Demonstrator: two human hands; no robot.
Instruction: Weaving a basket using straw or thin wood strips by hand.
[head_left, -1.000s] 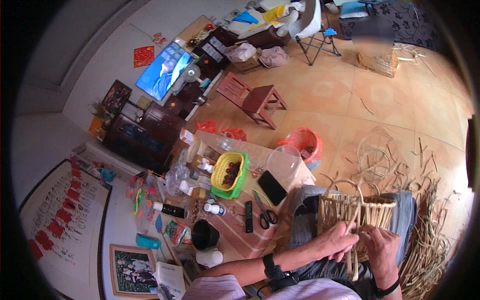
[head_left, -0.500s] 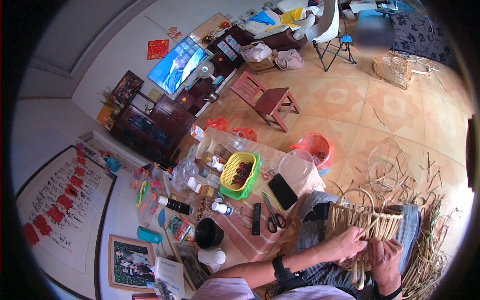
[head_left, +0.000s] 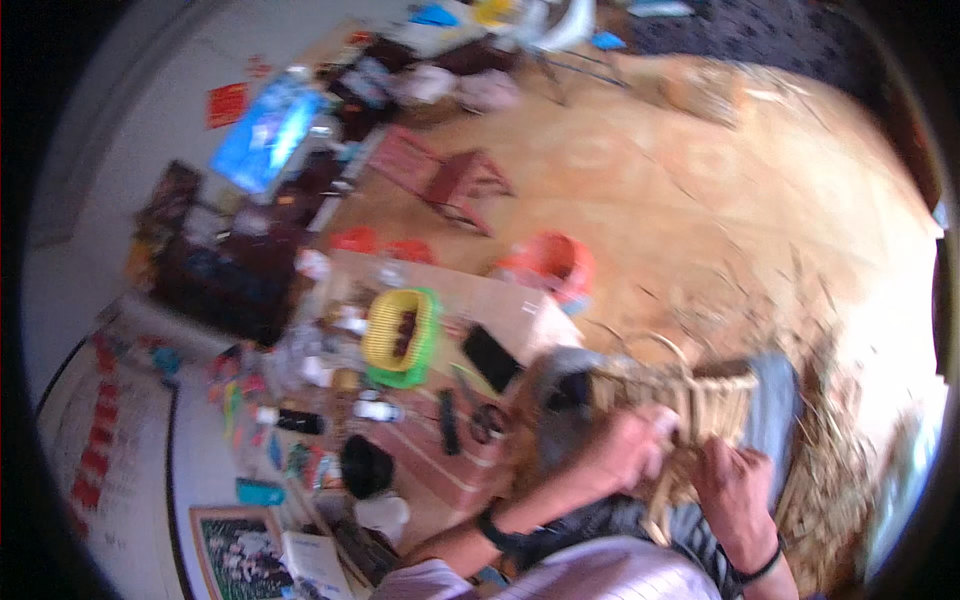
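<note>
A half-blurred wicker basket (head_left: 720, 405) with an arched handle sits on my lap, woven from pale tan strands. My left hand (head_left: 640, 440) is closed at its near side, fingers curled against the strands. Close by on the right, my right hand (head_left: 730, 478) is closed too, knuckles up, fingertips bent toward the same spot. Between them runs a wicker strand (head_left: 685, 462), which both hands appear to grip; blur hides the exact hold. Loose strand ends (head_left: 657, 525) hang down below the hands toward my lap.
To the left stands a low table (head_left: 480, 290) with a yellow basket (head_left: 385, 330) in a green one, a black phone (head_left: 491, 358), scissors (head_left: 487, 422) and a remote (head_left: 448, 420). Behind it is a red-lined bin (head_left: 555, 265). Loose strands (head_left: 815, 490) heap on the floor at right.
The whole view has swung, so the room and the basket appear shifted left, and the picture is blurred. My hands have come slightly apart at the basket's near side.
</note>
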